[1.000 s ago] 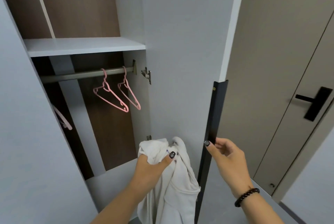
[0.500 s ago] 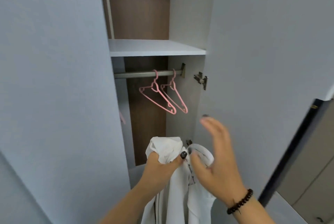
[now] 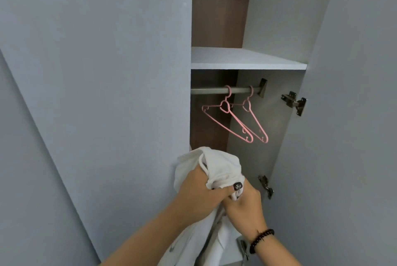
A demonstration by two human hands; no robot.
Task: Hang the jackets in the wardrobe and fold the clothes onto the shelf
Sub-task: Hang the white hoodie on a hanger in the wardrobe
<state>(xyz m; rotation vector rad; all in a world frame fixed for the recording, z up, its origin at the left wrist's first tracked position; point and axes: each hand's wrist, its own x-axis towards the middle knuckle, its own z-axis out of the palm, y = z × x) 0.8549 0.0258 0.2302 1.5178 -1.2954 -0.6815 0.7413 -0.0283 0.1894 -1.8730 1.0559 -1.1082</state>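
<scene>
Head view: left hand [image 3: 198, 186] and right hand [image 3: 245, 205] both clutch the bunched white jacket [image 3: 217, 167], which trails downward. Two pink hangers [image 3: 236, 119] on the rail [image 3: 214, 90] — up and slightly right of the grip; right hand nearer, I judge.

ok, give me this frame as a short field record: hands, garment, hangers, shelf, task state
left hand: grips the bunched top of the white garment
right hand: fingers curled into the same cloth, just below the left hand
garment: held in front of the open wardrobe, the rest hanging down; not on a hanger
hangers: two pink hangers on the rail, both bare
shelf: white, above the rail, nothing visible on it
right door: swung open, hinges showing
task state: hanging not yet done
</scene>
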